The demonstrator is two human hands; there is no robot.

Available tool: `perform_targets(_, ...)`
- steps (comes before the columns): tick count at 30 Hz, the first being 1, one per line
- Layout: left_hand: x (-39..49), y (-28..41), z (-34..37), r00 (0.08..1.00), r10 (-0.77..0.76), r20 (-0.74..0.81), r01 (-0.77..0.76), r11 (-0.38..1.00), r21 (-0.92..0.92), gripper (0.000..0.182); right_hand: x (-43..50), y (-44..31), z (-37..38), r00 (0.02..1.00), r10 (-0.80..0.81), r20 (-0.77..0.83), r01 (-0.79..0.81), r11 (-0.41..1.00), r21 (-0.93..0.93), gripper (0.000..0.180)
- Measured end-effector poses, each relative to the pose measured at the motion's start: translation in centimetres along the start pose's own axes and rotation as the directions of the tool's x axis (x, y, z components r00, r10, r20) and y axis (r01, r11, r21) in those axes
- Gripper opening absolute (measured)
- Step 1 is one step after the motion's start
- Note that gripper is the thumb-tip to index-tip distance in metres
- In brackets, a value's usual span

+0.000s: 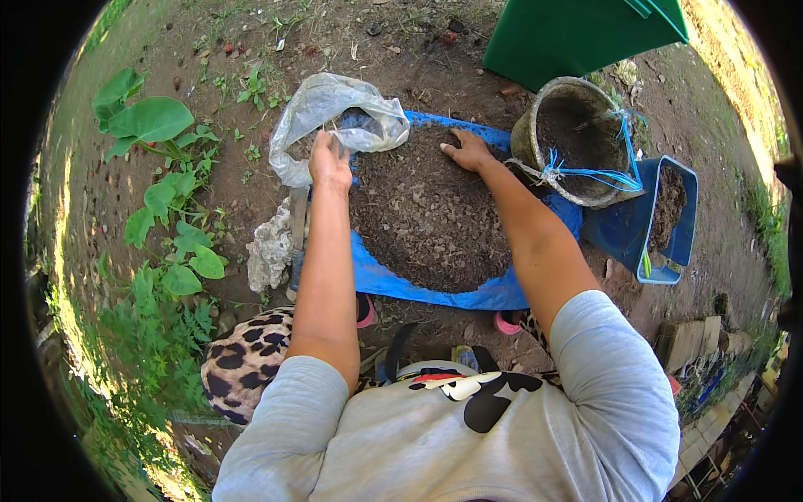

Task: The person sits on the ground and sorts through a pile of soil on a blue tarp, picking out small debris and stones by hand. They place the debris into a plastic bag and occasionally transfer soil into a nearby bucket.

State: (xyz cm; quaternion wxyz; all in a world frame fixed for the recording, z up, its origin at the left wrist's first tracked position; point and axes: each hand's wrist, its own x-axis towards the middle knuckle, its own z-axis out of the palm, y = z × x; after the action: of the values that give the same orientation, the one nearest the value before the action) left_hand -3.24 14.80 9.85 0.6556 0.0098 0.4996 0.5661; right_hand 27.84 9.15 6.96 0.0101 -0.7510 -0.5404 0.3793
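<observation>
A heap of dark, crumbly soil (433, 219) with dry bits in it lies on a blue plastic sheet (401, 282) on the ground before me. My left hand (330, 162) is at the mouth of a clear plastic bag (307, 103), its fingers bent at the near rim. Whether those fingers pinch anything is not visible. Inside the bag is some dark material, partly hidden by the folds. My right hand (469, 150) rests on the far right part of the soil with its fingers apart, holding nothing.
Right of the heap stand a soil-filled bucket (527, 132) with blue string on its handle and a blue container (618, 235) of soil. A green bin (577, 44) is behind. Leafy plants (157, 119) and a rough pale stone (270, 248) lie left.
</observation>
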Motion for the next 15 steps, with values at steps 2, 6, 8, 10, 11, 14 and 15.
perform_targets(2, 0.4, 1.7, 1.0, 0.998, 0.042, -0.049, -0.048, 0.992, -0.121, 0.045, -0.8, -1.8, 1.7, 0.998, 0.066, 0.010, -0.065, 0.994, -0.089, 0.075)
perform_targets(6, -0.7, 2.4, 1.7, 0.997, 0.073, -0.009, -0.073, 0.974, -0.216, 0.050, -4.4, -4.7, 2.4, 0.987, 0.114, 0.116, -0.081, 0.963, -0.258, 0.074)
perform_targets(8, -1.3, 1.7, 1.6, 0.997, 0.071, -0.027, -0.076, 0.972, -0.224, 0.047, -6.3, -5.8, 1.8, 0.979, 0.097, 0.180, -0.042, 0.958, -0.284, 0.072)
perform_targets(10, -1.6, 1.1, 0.9, 0.997, 0.069, -0.030, -0.073, 0.980, -0.186, 0.046, -8.7, -6.8, 1.4, 0.963, 0.055, 0.263, 0.029, 0.952, -0.304, 0.072)
perform_targets(11, -1.6, 0.6, 0.4, 0.997, 0.061, -0.036, -0.066, 0.984, -0.168, 0.046, -10.0, -7.2, 1.3, 0.950, 0.057, 0.307, 0.050, 0.943, -0.329, 0.072)
perform_targets(14, -1.5, -1.3, -1.3, 0.989, 0.151, -0.013, -0.149, 0.987, 0.066, 0.032, -12.2, -7.3, -0.4, 0.918, -0.124, 0.376, 0.237, 0.933, -0.272, 0.058)
perform_targets(15, -1.6, -2.3, -2.1, 0.980, 0.197, 0.027, -0.199, 0.963, 0.180, 0.030, -12.4, -7.1, -0.9, 0.896, -0.184, 0.404, 0.296, 0.926, -0.235, 0.055)
